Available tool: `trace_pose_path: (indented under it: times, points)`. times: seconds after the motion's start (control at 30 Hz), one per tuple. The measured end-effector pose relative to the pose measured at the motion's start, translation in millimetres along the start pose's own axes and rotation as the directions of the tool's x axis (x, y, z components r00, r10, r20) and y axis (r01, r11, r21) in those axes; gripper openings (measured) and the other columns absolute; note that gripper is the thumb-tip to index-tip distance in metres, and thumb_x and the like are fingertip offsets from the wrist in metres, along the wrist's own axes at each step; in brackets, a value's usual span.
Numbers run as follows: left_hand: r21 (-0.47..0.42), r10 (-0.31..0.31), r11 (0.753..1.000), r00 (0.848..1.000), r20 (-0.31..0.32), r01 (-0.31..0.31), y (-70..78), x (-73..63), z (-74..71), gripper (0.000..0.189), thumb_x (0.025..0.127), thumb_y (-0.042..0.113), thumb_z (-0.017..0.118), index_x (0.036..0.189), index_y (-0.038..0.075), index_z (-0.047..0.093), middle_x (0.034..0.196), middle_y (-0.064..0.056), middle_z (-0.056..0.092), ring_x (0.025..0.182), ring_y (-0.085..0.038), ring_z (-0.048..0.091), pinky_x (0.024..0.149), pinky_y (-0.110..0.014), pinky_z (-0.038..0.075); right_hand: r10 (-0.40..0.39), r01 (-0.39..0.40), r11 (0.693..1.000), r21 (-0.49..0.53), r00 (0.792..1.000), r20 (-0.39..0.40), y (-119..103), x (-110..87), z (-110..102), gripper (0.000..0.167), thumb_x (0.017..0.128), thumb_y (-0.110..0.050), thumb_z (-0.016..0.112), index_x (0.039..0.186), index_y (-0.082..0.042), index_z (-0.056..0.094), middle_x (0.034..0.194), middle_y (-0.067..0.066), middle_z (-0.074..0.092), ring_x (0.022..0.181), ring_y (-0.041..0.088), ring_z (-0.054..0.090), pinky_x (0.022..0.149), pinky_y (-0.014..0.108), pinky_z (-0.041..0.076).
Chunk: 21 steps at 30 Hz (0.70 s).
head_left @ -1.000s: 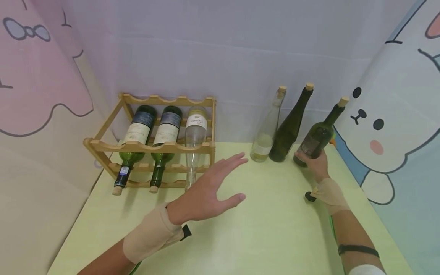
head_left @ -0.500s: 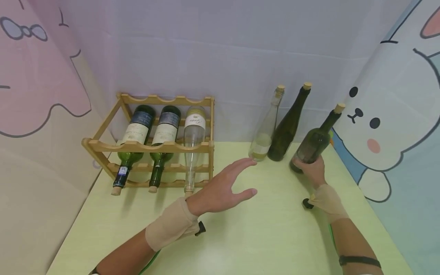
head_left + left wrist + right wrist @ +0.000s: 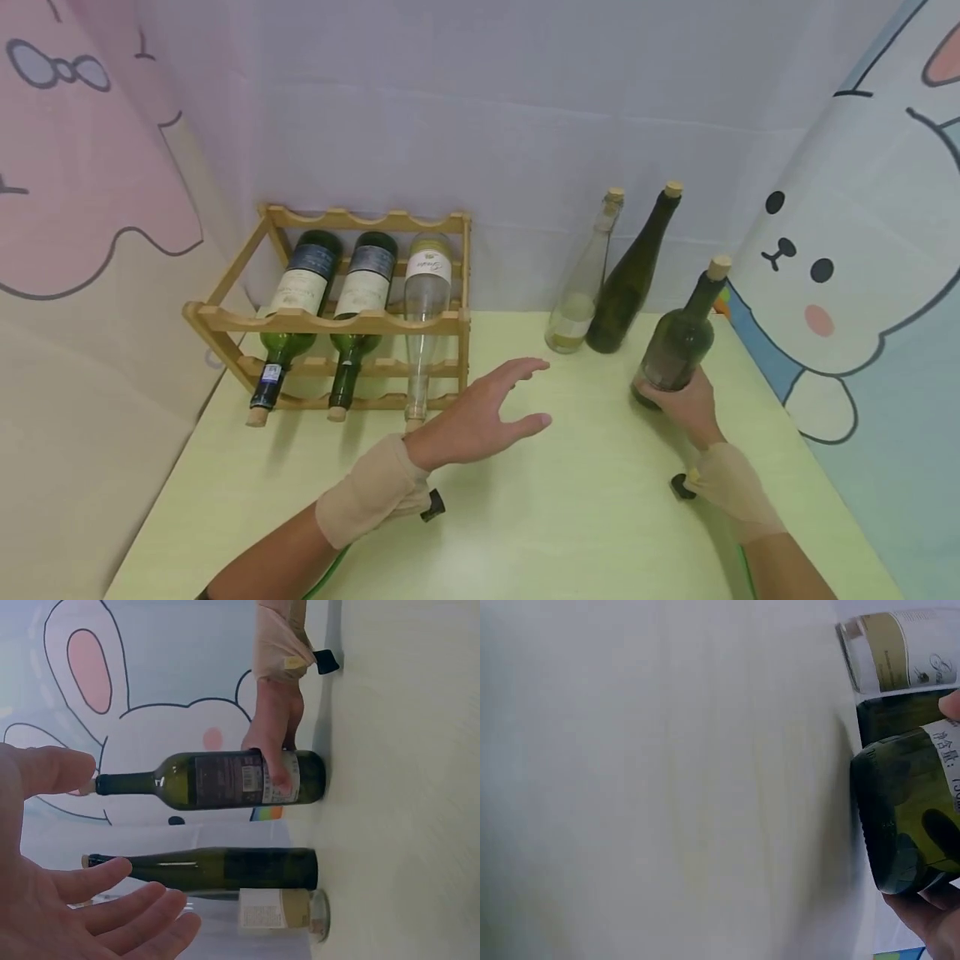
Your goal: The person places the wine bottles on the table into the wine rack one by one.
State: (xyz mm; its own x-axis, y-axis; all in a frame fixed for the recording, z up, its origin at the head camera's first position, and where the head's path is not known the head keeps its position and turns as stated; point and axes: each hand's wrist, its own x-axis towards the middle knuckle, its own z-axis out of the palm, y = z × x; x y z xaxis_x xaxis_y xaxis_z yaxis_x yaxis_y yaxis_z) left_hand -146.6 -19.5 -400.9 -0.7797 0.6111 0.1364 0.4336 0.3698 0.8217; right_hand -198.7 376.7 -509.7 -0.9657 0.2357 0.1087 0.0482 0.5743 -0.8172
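Gripping low, fingers of the right hand (image 3: pixel 684 398) are curled round a corked green bottle (image 3: pixel 678 343). Nothing is held by the left hand (image 3: pixel 478 421), fingers outstretched, near the rack (image 3: pixel 327 322).

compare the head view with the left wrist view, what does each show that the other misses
Only the head view shows the wooden rack, the three bottles lying in it with necks toward the person, and the pink print on the left.

Only the left wrist view shows a barcode-like patch on the held green bottle.

Both show that bottle with the right grip around it, the left grip with nothing in it, the standing clear bottle and dark bottle, the table, and the rabbit print.
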Motion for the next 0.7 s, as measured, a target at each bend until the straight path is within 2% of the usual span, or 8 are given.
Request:
trace_pose_path:
  times: [0.17, 0.23, 0.33, 0.43, 0.57, 0.7]
  points:
    - [-0.02, -0.005, 1.0, 1.0, 0.005, 0.005, -1.5, -1.3, -1.9, 0.064, 0.104, 0.048, 0.069, 0.162, 0.034, 0.043, 0.162, 0.013, 0.046, 0.144, -0.021, 0.051, 0.114, -0.05, 0.047, -0.133, 0.135, 0.989, -0.06, 0.99, 0.036, -1, -5.8, -5, 0.081, 0.087, -0.029, 0.091, 0.15, -0.002, 0.047, 0.139, 0.025, 0.061, 0.126, 0.039, 0.058, 0.103, 0.055, 0.045]
    - [-0.029, -0.007, 1.0, 1.0, 0.008, 0.007, -1.5, -1.3, -2.4, 0.064, 0.104, 0.048, 0.069, 0.161, 0.035, 0.044, 0.161, 0.012, 0.047, 0.143, -0.02, 0.052, 0.113, -0.049, 0.048, -0.184, 0.188, 0.979, -0.083, 0.982, 0.05, -3, -8.3, -9, 0.081, 0.086, -0.027, 0.092, 0.149, -0.003, 0.048, 0.138, 0.026, 0.062, 0.126, 0.042, 0.058, 0.102, 0.059, 0.045]
    - [-0.059, -0.019, 0.998, 1.0, 0.011, 0.02, 0.4, -1.0, -3.8, 0.064, 0.105, 0.049, 0.068, 0.162, 0.03, 0.044, 0.161, 0.01, 0.048, 0.142, -0.021, 0.055, 0.114, -0.047, 0.048, -0.264, 0.269, 0.956, -0.116, 0.963, 0.053, -6, -12.3, -14, 0.077, 0.083, -0.019, 0.093, 0.145, -0.002, 0.052, 0.133, 0.025, 0.065, 0.122, 0.042, 0.06, 0.099, 0.061, 0.046]
    - [-0.117, -0.041, 0.992, 0.999, 0.017, 0.043, 2.5, -1.0, -5.7, 0.063, 0.106, 0.049, 0.065, 0.161, 0.026, 0.045, 0.161, 0.01, 0.049, 0.141, -0.02, 0.056, 0.114, -0.045, 0.048, -0.342, 0.345, 0.927, -0.146, 0.939, 0.045, -11, -17.1, -17, 0.075, 0.079, -0.01, 0.094, 0.142, -0.001, 0.055, 0.132, 0.022, 0.066, 0.118, 0.039, 0.061, 0.096, 0.055, 0.046]
    - [-0.212, -0.069, 0.974, 0.997, 0.04, 0.076, 2.9, -1.1, -8.6, 0.053, 0.111, 0.05, 0.056, 0.159, 0.028, 0.048, 0.158, 0.012, 0.052, 0.139, -0.014, 0.057, 0.114, -0.042, 0.048, -0.454, 0.452, 0.871, -0.191, 0.89, 0.037, -18, -21.2, -18, 0.08, 0.069, 0.002, 0.094, 0.141, -0.001, 0.058, 0.131, 0.021, 0.065, 0.114, 0.036, 0.06, 0.092, 0.049, 0.044]
    - [-0.303, -0.057, 0.95, 0.997, 0.06, 0.072, 3.1, 1.3, -11.9, 0.05, 0.116, 0.047, 0.044, 0.159, 0.021, 0.049, 0.153, 0.001, 0.057, 0.136, -0.022, 0.061, 0.113, -0.04, 0.05, -0.53, 0.524, 0.816, -0.246, 0.847, 0.047, -24, -22.2, -20, 0.082, 0.061, 0.005, 0.094, 0.136, -0.004, 0.061, 0.128, 0.018, 0.065, 0.112, 0.034, 0.059, 0.09, 0.05, 0.044]
